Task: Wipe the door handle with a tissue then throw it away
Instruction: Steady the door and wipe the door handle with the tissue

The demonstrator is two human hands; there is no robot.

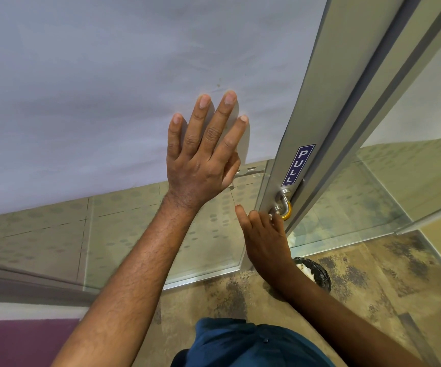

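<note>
A small metal door handle (pixel 283 205) with a yellow curved grip sticks out of the door's aluminium frame, just below a blue PULL sticker (pixel 298 165). My right hand (pixel 263 238) is closed around the handle's lower end, and a bit of white tissue (pixel 271 216) shows between its fingers and the metal. My left hand (pixel 204 152) lies flat with fingers spread on the frosted glass panel (pixel 108 88), left of the frame. Most of the tissue is hidden inside my right hand.
A black-lined waste bin (pixel 317 274) with white paper inside stands on the mottled floor below my right forearm. Right of the door frame (pixel 328 102) is a clear glass panel (pixel 389 186). A purple surface (pixel 20 343) fills the bottom left corner.
</note>
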